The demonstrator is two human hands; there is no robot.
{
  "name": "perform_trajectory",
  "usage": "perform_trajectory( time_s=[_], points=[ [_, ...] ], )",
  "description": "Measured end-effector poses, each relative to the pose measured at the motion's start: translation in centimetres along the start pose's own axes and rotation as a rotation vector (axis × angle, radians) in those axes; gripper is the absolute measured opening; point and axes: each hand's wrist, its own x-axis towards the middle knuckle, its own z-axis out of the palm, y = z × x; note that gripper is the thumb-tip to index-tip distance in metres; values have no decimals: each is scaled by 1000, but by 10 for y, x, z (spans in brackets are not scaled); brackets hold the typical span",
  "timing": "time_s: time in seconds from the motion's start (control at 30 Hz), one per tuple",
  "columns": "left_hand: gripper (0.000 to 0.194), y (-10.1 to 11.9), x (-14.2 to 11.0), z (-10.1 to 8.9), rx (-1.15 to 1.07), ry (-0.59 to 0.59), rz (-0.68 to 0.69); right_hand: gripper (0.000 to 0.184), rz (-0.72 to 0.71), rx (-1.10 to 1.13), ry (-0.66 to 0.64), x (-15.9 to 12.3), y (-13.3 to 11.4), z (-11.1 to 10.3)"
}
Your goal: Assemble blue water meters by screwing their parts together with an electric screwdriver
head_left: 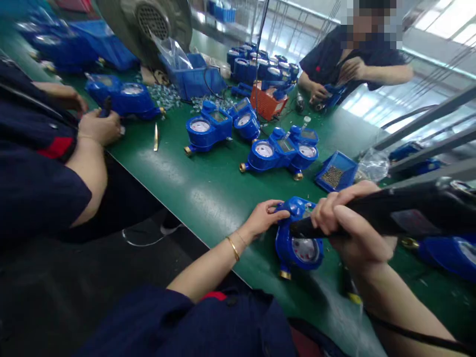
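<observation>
The left hand (266, 218) steadies a blue water meter (297, 243) on the desk (208, 193) while the right hand (353, 225) grips an electric screwdriver (390, 206) over it.

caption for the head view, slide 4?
Left hand steadies a blue water meter on the green table while the right hand grips a black power screwdriver.

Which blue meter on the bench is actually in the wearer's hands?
The blue meter at the near table edge: left hand steadies its side and right hand puts a black power tool to it. The other meters lie untouched mid-table.
</observation>
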Motion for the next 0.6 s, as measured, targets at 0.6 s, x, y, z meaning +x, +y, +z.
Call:
perform_trajectory(
  time_s=[0.6],
  points=[
    [70,-2,-2,-4,31,-51,51,8,-25,-84,78,-9,-11,4]
  ],
)
